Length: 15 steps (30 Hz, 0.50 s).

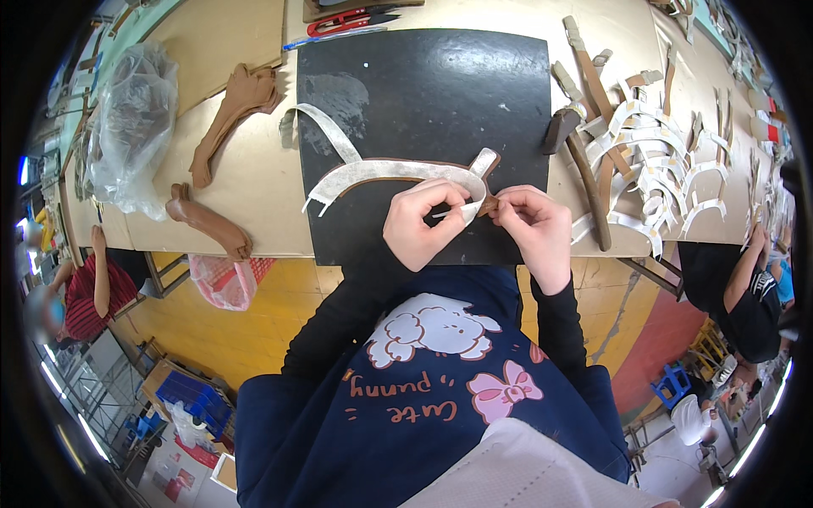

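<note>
My left hand (pixel 421 222) and my right hand (pixel 536 227) meet over the near edge of a black work mat (pixel 423 93). Both pinch one end of a long curved strip (pixel 381 172), white on its face with a brown leather backing, which arcs away to the left across the mat. My left fingers hold a thin white peel of it, and my right fingertips grip the brown end beside them.
A heap of similar white and brown curved strips (pixel 652 152) lies right of the mat. Brown leather pieces (pixel 233 106) and a clear plastic bag (pixel 131 123) sit at the left. Red-handled scissors (pixel 339 21) lie beyond the mat. Other people sit at both sides.
</note>
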{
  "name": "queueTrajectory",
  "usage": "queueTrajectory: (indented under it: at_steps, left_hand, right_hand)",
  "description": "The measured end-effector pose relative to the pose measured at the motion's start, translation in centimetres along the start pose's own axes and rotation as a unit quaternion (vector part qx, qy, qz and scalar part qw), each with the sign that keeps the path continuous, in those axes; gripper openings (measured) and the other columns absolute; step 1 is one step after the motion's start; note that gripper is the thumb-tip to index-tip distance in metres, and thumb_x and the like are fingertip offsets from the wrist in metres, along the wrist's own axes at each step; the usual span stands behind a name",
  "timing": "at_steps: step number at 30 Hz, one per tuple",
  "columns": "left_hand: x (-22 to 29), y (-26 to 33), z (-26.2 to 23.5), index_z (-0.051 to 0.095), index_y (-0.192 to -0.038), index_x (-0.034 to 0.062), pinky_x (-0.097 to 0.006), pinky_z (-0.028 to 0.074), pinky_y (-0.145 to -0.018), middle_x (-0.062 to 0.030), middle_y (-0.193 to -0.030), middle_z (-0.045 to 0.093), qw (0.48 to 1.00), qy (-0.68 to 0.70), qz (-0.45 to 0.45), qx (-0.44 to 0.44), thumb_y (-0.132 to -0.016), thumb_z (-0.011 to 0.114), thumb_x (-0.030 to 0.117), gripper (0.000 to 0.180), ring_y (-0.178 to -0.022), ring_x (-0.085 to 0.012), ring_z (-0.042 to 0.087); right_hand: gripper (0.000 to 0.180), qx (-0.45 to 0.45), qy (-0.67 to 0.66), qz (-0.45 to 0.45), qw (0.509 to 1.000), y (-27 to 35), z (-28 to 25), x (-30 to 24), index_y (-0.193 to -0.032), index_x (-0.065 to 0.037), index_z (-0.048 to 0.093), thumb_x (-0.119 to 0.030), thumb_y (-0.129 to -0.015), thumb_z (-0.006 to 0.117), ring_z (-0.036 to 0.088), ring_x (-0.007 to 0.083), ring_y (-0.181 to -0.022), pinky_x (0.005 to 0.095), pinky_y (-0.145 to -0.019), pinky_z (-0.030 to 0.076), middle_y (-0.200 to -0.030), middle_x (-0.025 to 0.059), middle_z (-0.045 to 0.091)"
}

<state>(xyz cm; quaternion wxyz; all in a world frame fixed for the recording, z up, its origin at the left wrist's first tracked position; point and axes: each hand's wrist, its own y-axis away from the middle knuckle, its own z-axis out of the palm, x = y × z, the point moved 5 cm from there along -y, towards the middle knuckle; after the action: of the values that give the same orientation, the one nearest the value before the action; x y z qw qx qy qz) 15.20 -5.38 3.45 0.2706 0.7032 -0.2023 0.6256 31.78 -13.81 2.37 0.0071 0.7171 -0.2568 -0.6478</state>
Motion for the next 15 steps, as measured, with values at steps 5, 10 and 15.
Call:
queueTrajectory:
  at_steps: [5, 10, 15]
  left_hand:
    - [-0.8, -0.1, -2.6, 0.059, -0.080, -0.0042, -0.032, 0.046, -0.094, -0.0126, -0.096, 0.066, 0.990, 0.139, -0.022, 0.022, -0.084, 0.047, 0.000, 0.014, -0.107, -0.0239, 0.062]
    - [-1.6, -0.2, -3.3, 0.059, -0.080, -0.0036, -0.028, 0.045, -0.090, -0.0116, -0.104, 0.063, 0.987, 0.151, -0.045, -0.035, -0.086, 0.049, -0.001, 0.011, -0.102, -0.0177, 0.060]
    - [-0.8, 0.0, -2.8, 0.058, -0.078, -0.0029, -0.026, 0.046, -0.083, -0.0110, -0.104, 0.064, 0.991, 0.111, -0.037, -0.058, -0.084, 0.051, -0.002, 0.009, -0.093, -0.0149, 0.059]
  right_hand:
    - [0.009, 0.106, 0.048, 0.041, 0.992, -0.4, -2.6, 0.3, -0.091, 0.006, 0.071, 0.000, -0.087, 0.066, 0.067, 0.0081, -0.073, 0.0214, -0.065, 0.052, -0.079, 0.0053, 0.070]
    - [0.029, -0.011, -0.085, 0.021, 0.996, -0.2, -1.9, -0.9, -0.119, 0.006, 0.064, 0.000, -0.091, 0.065, 0.069, 0.0150, -0.090, 0.0263, -0.080, 0.055, -0.109, 0.0112, 0.068]
    - [0.064, -0.096, 0.006, -0.009, 0.995, -0.3, 0.5, -2.6, -0.144, 0.004, 0.050, 0.003, -0.083, 0.072, 0.066, 0.0154, -0.097, 0.0288, -0.088, 0.055, -0.119, 0.0140, 0.066]
